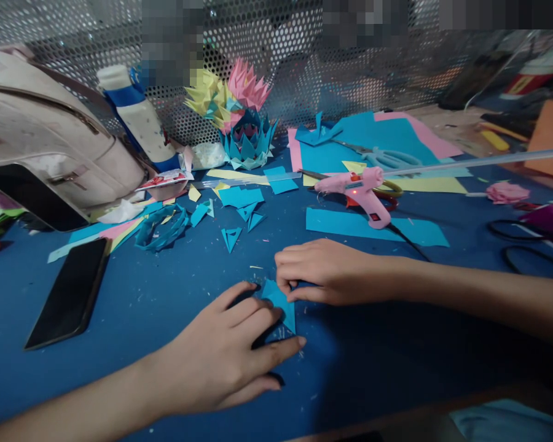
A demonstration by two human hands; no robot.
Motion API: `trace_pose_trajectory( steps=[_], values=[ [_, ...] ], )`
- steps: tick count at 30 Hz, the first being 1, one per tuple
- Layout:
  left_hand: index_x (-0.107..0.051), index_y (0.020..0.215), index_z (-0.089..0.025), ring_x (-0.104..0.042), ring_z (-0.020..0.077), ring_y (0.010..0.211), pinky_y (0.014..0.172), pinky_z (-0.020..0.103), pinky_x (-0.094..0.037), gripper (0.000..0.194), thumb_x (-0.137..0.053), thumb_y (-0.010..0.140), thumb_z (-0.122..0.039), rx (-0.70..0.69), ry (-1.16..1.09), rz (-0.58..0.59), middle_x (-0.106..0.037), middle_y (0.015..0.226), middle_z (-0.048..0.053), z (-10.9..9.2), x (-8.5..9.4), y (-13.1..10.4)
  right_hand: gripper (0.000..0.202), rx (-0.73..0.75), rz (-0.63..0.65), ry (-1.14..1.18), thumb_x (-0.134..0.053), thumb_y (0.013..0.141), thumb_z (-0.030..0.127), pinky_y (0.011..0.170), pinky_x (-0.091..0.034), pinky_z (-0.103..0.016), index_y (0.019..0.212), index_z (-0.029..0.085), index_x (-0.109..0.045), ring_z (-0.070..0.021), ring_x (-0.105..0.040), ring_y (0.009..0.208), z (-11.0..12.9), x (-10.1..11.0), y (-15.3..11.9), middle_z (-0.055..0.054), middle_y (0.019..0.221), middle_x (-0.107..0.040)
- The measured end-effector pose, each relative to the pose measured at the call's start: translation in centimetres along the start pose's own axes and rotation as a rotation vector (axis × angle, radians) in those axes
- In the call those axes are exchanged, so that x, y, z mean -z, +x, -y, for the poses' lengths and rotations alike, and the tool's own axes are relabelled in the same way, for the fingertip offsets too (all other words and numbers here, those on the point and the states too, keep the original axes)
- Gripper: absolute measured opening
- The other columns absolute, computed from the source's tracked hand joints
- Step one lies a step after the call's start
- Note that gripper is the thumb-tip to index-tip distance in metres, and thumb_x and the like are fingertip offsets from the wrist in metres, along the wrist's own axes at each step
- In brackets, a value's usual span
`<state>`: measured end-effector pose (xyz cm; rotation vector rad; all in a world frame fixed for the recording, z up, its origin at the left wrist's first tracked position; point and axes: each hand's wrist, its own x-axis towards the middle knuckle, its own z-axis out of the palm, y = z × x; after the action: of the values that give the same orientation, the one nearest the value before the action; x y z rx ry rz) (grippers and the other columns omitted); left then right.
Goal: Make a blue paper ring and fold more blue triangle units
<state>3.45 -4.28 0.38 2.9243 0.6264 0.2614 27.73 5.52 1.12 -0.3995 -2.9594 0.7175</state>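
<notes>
Light is dim and uneven, strongest around the middle of the worktop (166, 294) and falling to near black at the lower right. The right hand (325, 270) and its forearm cast a broad, soft-edged shadow towards the near edge. Bright glints speckle the perforated screen (295, 67); a red lamp glows on the glue gun (357, 183). The outer edges look stretched and smeared, and pixelated blocks cover patches along the top.

Folded piece (277, 296) — matt paper; plastic glue gun (358, 187); mesh (290, 37) — seemingly metal.
</notes>
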Motion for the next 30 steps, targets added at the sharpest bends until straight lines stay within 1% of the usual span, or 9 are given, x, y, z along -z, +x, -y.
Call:
trace_pose_trajectory(
  steps=[2,4,6,8,16,22,30],
  values=[
    [-0.045,0.147,-0.021,-0.056,0.0269,0.113,0.109,0.056,-0.036,0.048,-0.039,0.106,-0.044,-0.002,0.012,0.0,-0.059,0.124,0.011,-0.03,-0.08,0.01,0.013,0.007,-0.006,0.0,-0.055,0.1,0.027,0.068,-0.034,-0.027,0.095,0.018,-0.062,-0.0153,-0.054,0.086,0.0,-0.01,-0.01,-0.003,0.094,-0.06],
    [-0.043,0.148,-0.016,-0.056,0.0269,0.112,0.11,0.055,-0.035,0.052,-0.035,0.106,-0.046,0.001,0.017,0.0,-0.06,0.125,0.012,-0.08,-0.11,0.03,0.013,0.011,-0.012,-0.003,-0.054,0.1,0.028,0.068,-0.034,-0.027,0.096,0.018,-0.062,-0.0152,-0.053,0.085,0.04,-0.01,-0.03,-0.003,0.094,-0.06],
    [-0.044,0.147,-0.01,-0.056,0.0271,0.112,0.112,0.055,-0.033,0.055,-0.033,0.107,-0.047,0.002,0.02,-0.004,-0.061,0.124,0.013,-0.12,-0.12,0.03,0.013,0.009,-0.015,-0.01,-0.055,0.1,0.027,0.068,-0.034,-0.027,0.096,0.018,-0.062,-0.0149,-0.053,0.085,0.11,0.0,-0.04,-0.003,0.094,-0.06],
    [-0.045,0.144,-0.008,-0.056,0.0276,0.112,0.112,0.055,-0.031,0.056,-0.031,0.107,-0.048,0.001,0.024,-0.008,-0.062,0.123,0.013,-0.13,-0.14,0.01,0.012,0.007,-0.015,-0.011,-0.055,0.1,0.026,0.068,-0.034,-0.027,0.095,0.018,-0.062,-0.0149,-0.053,0.085,0.15,0.0,-0.05,-0.002,0.093,-0.06],
    [-0.046,0.144,-0.009,-0.055,0.0288,0.114,0.113,0.055,-0.027,0.057,-0.031,0.107,-0.049,0.002,0.031,0.012,-0.062,0.125,0.012,-0.04,-0.19,0.06,0.014,0.02,-0.023,-0.02,-0.054,0.1,0.028,0.068,-0.035,-0.027,0.095,0.018,-0.062,-0.0157,-0.054,0.085,0.06,-0.05,-0.04,-0.003,0.094,-0.06],
    [-0.048,0.142,-0.008,-0.055,0.0284,0.113,0.115,0.053,-0.022,0.057,-0.029,0.107,-0.049,-0.011,0.047,-0.011,-0.063,0.122,0.011,-0.17,-0.12,0.21,0.015,0.035,-0.03,-0.033,-0.053,0.101,0.029,0.068,-0.035,-0.026,0.096,0.017,-0.061,-0.0157,-0.054,0.086,-0.01,-0.09,-0.11,-0.004,0.094,-0.06],
    [-0.048,0.142,-0.008,-0.054,0.0278,0.113,0.116,0.052,-0.018,0.057,-0.029,0.107,-0.049,-0.013,0.052,-0.008,-0.063,0.121,0.01,-0.09,-0.12,0.34,0.021,0.079,-0.065,-0.05,-0.048,0.103,0.033,0.068,-0.036,-0.027,0.095,0.018,-0.06,-0.0157,-0.054,0.082,-0.2,-0.31,-0.06,-0.004,0.093,-0.061]
  ],
)
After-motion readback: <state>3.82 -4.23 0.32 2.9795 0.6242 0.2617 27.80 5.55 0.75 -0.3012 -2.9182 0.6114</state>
